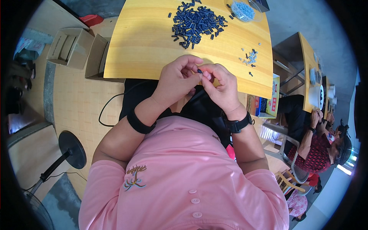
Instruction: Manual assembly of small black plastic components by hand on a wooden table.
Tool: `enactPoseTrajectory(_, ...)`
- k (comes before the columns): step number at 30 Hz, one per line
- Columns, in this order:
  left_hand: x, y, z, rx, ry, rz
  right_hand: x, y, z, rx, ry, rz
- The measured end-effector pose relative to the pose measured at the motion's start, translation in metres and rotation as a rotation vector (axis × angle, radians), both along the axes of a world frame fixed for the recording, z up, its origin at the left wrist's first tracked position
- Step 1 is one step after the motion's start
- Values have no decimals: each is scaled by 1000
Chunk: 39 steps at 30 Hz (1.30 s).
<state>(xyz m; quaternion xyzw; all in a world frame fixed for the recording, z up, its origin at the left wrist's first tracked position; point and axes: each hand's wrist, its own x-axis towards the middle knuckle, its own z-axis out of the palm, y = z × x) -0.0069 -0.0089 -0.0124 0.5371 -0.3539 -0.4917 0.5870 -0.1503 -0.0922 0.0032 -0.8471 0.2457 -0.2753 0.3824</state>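
Observation:
My left hand [177,78] and my right hand [220,86] meet at the near edge of a yellow wooden table [145,42]. Between their fingertips they pinch one small dark blue plastic piece [199,71]. Both wrists wear black bands. A pile of many similar dark blue pieces [196,23] lies on the table beyond my hands. To the right of it, a shallow clear dish [243,10] holds small grey parts, and a little scatter of grey parts [251,57] lies near the table's right edge.
Open cardboard boxes [71,48] sit on the floor to the left of the table. A fan's round black base [72,149] stands at lower left. Another person in a red patterned top [318,149] works at a second yellow table [308,65] on the right.

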Motion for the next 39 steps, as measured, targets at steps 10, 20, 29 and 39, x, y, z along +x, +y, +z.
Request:
enactPoseTrajectory(10, 5, 0, 6, 133, 337, 10, 1, -6, 3, 17, -28, 33)
enactPoseTrajectory(20, 10, -1, -5, 255, 399, 35, 4, -3, -5, 161, -27, -117)
enactPoseTrajectory(29, 10, -2, -3, 346, 466, -40, 0, -10, -6, 136, -17, -31)
enactPoseTrajectory(39, 16, -3, -4, 313, 370, -8, -30, -50, -3, 13, 134, -293)
